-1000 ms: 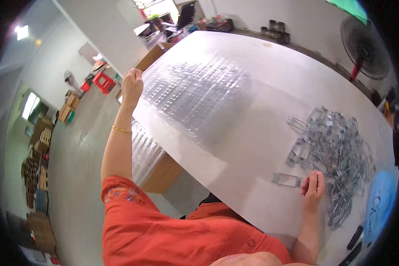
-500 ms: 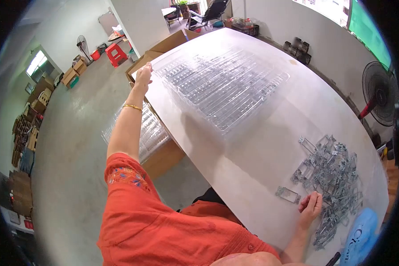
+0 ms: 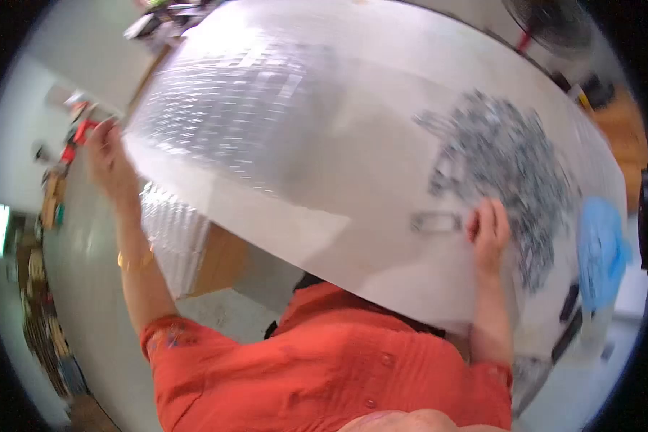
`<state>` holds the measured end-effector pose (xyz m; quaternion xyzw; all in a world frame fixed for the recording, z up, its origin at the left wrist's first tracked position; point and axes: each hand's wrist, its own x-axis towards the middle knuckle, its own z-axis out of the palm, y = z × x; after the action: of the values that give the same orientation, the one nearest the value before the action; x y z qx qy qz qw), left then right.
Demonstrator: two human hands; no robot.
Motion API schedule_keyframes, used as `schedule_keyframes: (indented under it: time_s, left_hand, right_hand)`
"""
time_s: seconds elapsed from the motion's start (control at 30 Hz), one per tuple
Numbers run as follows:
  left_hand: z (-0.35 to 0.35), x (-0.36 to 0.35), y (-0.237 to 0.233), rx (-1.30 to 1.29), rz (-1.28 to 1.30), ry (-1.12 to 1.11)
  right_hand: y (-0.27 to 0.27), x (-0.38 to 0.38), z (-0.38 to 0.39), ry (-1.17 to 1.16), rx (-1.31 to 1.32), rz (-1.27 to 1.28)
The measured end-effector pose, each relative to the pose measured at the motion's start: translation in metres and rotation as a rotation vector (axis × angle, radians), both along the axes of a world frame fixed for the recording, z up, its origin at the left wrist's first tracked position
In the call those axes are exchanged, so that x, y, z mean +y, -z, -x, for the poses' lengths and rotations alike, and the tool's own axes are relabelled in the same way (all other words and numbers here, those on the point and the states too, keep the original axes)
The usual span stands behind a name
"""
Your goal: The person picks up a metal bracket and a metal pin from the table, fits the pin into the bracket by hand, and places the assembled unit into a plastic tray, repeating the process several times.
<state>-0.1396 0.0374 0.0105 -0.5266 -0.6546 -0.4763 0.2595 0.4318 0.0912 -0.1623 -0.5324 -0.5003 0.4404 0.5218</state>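
Observation:
My left hand (image 3: 108, 158) is raised beyond the table's left edge, just left of the clear plastic trays (image 3: 216, 108). Its fingers look curled but are smeared by motion, and I see nothing distinct in them. My right hand (image 3: 488, 229) rests low over the table with thumb and fingers drawn together; whatever they may hold is hidden. Just left of it lies a single rectangular metal frame (image 3: 437, 222). A heap of grey metal parts (image 3: 511, 165) spreads beyond and to the right of that hand.
Below the table's left side, more clear plastic trays (image 3: 171, 230) sit by a cardboard box (image 3: 223, 263). A blue plastic package (image 3: 601, 252) lies at the right edge of the white table (image 3: 381, 144). A fan (image 3: 551, 21) stands behind.
My view has swung down and to the right. My left hand has moved away from the tray corner, out past the table edge. My right hand stays beside the metal heap.

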Motion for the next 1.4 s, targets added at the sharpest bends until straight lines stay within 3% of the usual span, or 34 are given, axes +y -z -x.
schedule_keyframes:
  time_s: [0.03,0.1,0.13,0.17,0.2,0.23,0.33,0.4,0.43,0.53,0.73,0.83,0.9,1.0,1.17,1.3,1.4]
  left_hand:
    - [-0.057,-0.007,-0.001,-0.139,-0.031,0.153]
    - [-0.124,-0.033,0.015,0.201,0.161,0.201]
    - [-0.171,-0.034,0.014,0.292,0.167,0.491]
    - [-0.198,-0.038,0.016,0.421,0.372,0.638]
    - [-0.222,-0.036,0.042,0.456,0.467,0.673]
    - [-0.25,-0.022,0.053,0.36,0.406,0.907]
    - [-0.309,0.005,0.097,0.161,0.605,1.055]
    - [-0.335,0.026,0.122,0.059,0.64,0.979]
    - [-0.339,0.036,0.142,0.143,0.675,1.018]
    - [-0.342,0.054,0.165,0.349,0.781,1.094]
    - [-0.338,0.044,0.149,0.338,0.898,1.047]
    - [-0.326,0.04,0.15,0.243,0.957,1.137]
    - [-0.321,0.042,0.152,0.517,1.087,1.161]
    - [-0.307,0.026,0.15,0.601,0.865,1.248]
    - [-0.254,-0.015,0.065,0.424,0.616,1.384]
    - [-0.185,-0.038,-0.001,0.378,0.53,1.05]
    - [-0.119,-0.05,-0.035,0.374,0.502,0.666]
  right_hand:
    - [-0.001,-0.003,0.0,-0.003,0.051,0.015]
    - [-0.005,-0.005,0.003,0.017,0.096,0.014]
    - [-0.006,-0.004,0.004,0.011,0.117,0.014]
    - [-0.007,-0.004,0.004,-0.006,0.143,0.01]
    - [-0.006,-0.005,0.003,-0.002,0.141,0.004]
    - [-0.005,-0.005,0.002,-0.019,0.151,-0.014]
    - [-0.012,-0.009,0.002,-0.012,0.145,-0.003]
    - [-0.017,-0.011,0.005,0.017,0.109,0.044]
    - [-0.016,-0.01,0.004,0.008,0.098,0.044]
    - [-0.012,-0.008,-0.005,-0.046,0.124,0.07]
    - [-0.009,-0.008,-0.006,-0.032,0.117,0.079]
    - [-0.008,-0.007,-0.003,-0.005,0.128,0.064]
    - [-0.007,-0.006,-0.004,-0.03,0.107,0.047]
    - [-0.007,-0.007,-0.002,-0.016,0.102,0.059]
    - [-0.001,-0.004,-0.007,0.046,0.133,0.037]
    - [0.001,-0.002,-0.007,0.069,0.112,0.067]
    - [0.003,-0.001,-0.007,0.054,0.053,0.068]
